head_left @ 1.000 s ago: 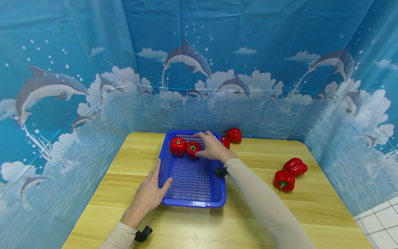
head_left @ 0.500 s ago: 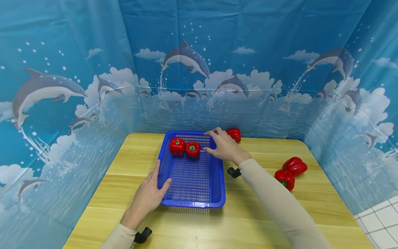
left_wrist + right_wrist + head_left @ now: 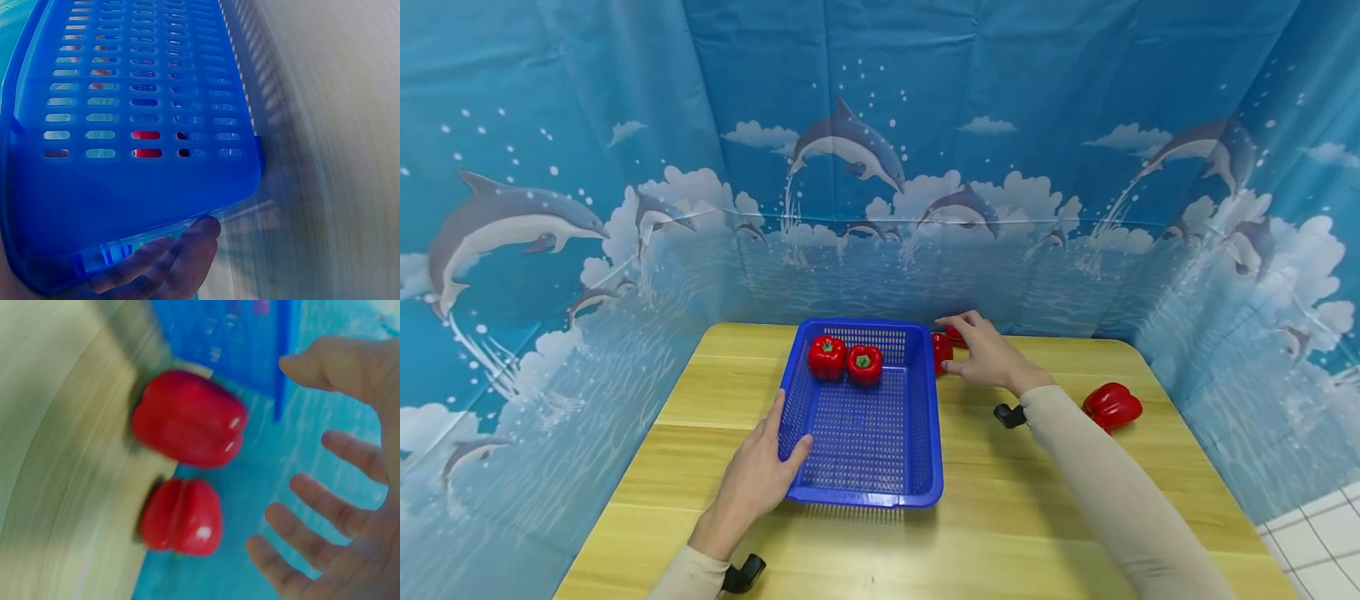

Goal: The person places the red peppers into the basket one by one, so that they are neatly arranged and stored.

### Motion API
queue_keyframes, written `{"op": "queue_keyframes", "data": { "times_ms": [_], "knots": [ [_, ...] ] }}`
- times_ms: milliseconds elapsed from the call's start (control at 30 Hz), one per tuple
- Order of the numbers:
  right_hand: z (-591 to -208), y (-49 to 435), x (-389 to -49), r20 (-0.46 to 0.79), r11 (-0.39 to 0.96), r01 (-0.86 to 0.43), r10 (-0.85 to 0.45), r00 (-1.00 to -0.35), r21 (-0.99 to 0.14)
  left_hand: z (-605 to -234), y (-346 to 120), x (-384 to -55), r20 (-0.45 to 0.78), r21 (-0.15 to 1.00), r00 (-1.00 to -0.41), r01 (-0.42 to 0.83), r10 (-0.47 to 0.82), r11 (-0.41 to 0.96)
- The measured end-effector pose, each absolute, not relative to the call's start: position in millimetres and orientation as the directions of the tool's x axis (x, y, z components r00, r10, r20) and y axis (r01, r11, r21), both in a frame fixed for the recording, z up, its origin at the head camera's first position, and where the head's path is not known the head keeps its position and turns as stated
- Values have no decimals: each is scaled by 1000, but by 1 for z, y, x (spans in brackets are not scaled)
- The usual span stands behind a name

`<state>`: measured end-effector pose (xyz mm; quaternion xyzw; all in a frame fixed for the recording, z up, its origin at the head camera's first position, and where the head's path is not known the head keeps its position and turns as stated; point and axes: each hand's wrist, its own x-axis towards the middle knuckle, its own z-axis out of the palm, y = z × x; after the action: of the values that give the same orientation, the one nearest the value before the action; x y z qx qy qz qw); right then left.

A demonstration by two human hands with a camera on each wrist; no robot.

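Observation:
My left hand grips the left side of a blue plastic basket, thumb over the rim and fingers on the outside; its fingertips show by the basket's wall in the left wrist view. Two red bell peppers, one at the far left and one beside it, stand stem up inside. Right of the basket, my right hand hovers with spread fingers and holds nothing. Below it lies a red bell pepper next to the basket, with another bell pepper just beyond, partly hidden by the hand in the head view.
Farther right on the wooden table lies another red bell pepper, and the right sleeve covers most of its neighbour. A blue dolphin-print curtain hangs around the table's back and sides.
My right hand has left the inside of the basket, letting go of the second pepper, and moved right across the rim to above the peppers outside. The left hand stays on the basket.

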<state>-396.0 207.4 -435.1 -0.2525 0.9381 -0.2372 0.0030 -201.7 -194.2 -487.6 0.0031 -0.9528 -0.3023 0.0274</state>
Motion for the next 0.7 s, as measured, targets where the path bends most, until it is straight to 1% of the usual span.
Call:
{"op": "queue_keyframes", "data": {
  "times_ms": [267,467,700],
  "knots": [
    [-454,224,-417,80,724,-493,-524,-848,-481,-486,-194,-200,59,581,-998,10,-29,814],
    [-468,222,-430,2,716,-458,-538,-843,-527,-488,-195,-201,71,579,-997,18,-28,815],
    [-475,215,-437,-38,740,-452,-539,-841,-498,-490,-196,-203,73,585,-997,18,-31,811]
  ]
}}
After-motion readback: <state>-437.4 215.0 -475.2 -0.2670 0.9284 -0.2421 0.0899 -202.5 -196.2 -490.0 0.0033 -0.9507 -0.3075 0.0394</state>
